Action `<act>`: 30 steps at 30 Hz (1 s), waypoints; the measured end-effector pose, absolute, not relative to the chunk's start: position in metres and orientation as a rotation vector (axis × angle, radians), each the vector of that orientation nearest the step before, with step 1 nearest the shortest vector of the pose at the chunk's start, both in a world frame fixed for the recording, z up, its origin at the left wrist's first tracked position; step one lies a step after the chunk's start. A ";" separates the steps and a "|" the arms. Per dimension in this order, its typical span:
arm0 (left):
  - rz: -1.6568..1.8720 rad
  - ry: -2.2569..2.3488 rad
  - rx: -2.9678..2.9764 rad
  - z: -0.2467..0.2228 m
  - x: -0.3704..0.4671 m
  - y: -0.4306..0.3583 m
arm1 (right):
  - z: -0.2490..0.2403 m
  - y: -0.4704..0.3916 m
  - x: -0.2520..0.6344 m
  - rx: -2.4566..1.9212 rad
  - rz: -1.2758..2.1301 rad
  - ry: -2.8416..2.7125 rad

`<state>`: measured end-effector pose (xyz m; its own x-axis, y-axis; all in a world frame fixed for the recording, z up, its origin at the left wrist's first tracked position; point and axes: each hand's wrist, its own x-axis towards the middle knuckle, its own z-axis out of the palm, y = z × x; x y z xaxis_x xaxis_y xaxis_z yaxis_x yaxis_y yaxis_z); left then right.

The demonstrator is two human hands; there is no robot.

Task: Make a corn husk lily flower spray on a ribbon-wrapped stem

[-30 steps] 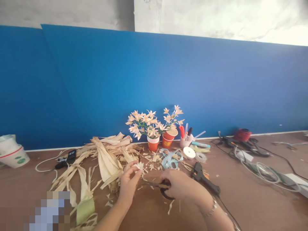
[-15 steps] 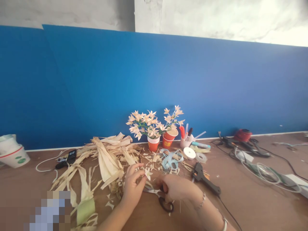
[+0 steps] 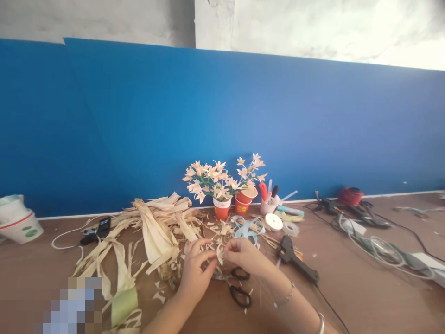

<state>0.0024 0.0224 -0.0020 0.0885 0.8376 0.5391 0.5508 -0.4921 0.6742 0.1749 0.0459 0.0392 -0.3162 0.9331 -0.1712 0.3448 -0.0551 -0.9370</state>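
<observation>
A small pale husk flower (image 3: 220, 254) is between the fingertips of both hands near the middle of the table. My left hand (image 3: 197, 269) has its thumb and fingers closed on the flower's left side. My right hand (image 3: 245, 256) pinches at its right side. Scissors with black handles (image 3: 239, 296) lie on the table just below my right hand, their blades partly under the hands. Behind are pale flowers on green stems (image 3: 212, 178) in a red paper cup (image 3: 221, 209). Dry husks (image 3: 156, 232) are heaped to the left of my left hand.
A black glue gun (image 3: 299, 262) with its cord lies right of my right arm. Beyond the hands are blue ribbon (image 3: 245, 227), a white spool (image 3: 273, 221) and a pen cup (image 3: 269, 205). Tangled cables (image 3: 375, 246) lie far right, paper bowls (image 3: 24, 227) far left.
My right hand has left the scissors, which now lie on the table, and has moved up and left to the small flower. The flower has shifted slightly right and down.
</observation>
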 end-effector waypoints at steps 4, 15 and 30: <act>1.404 1.427 1.986 -0.006 0.001 0.026 | 0.043 0.054 0.187 -1.497 1.043 -1.767; 1.567 1.552 1.783 -0.004 -0.004 0.028 | 0.041 0.074 0.195 -1.710 0.210 -2.039; 1.551 1.473 1.797 -0.011 -0.008 0.031 | 0.030 0.073 0.214 -2.003 0.095 -2.038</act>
